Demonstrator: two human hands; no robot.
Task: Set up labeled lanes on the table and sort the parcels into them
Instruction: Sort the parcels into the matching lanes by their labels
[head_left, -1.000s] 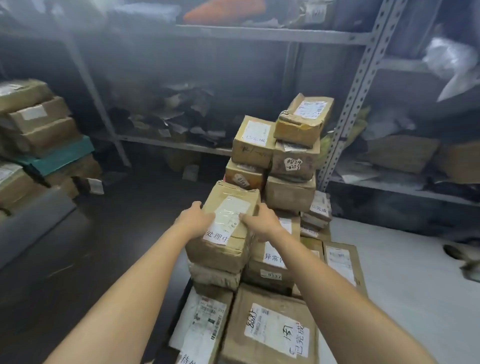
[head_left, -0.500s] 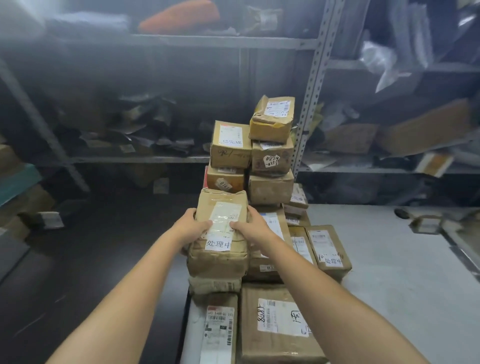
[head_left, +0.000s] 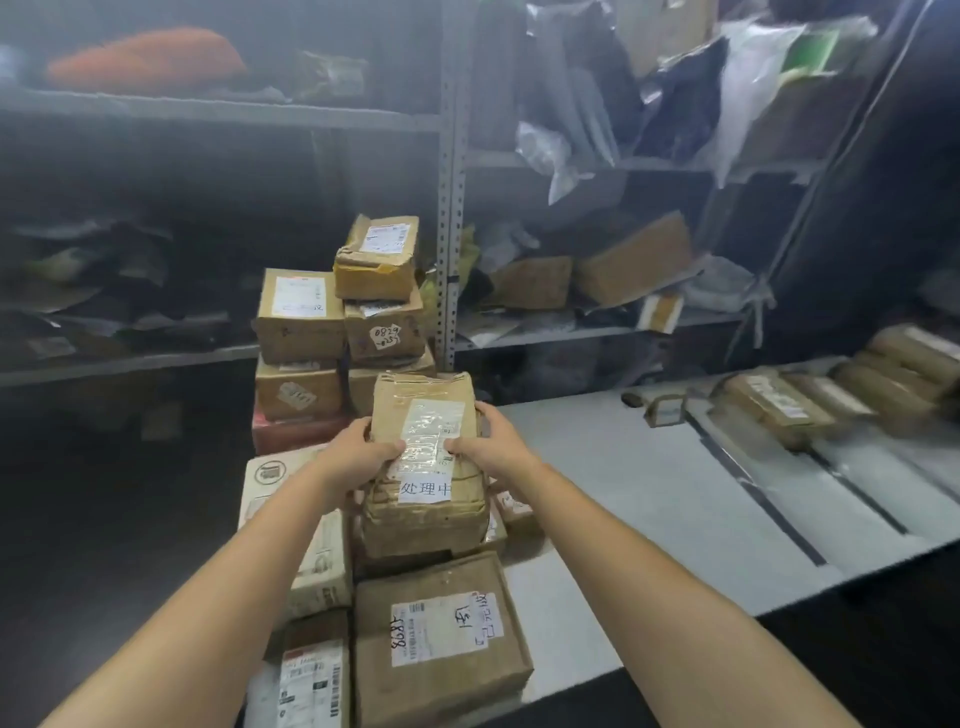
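Grey table (head_left: 649, 499) under me, dim storeroom. Nearest: flat box marked 8687 (head_left: 441, 634), lying at the table's near edge. Above it, my left hand (head_left: 363, 452) and right hand (head_left: 485, 441) clamp the taped brown parcel (head_left: 426, 467) by its two sides, white 处理中 label facing up. Behind: stacked cartons (head_left: 337, 322). Far right: row of parcels (head_left: 831, 395) on the table. Metal shelving (head_left: 449, 182) at the back.
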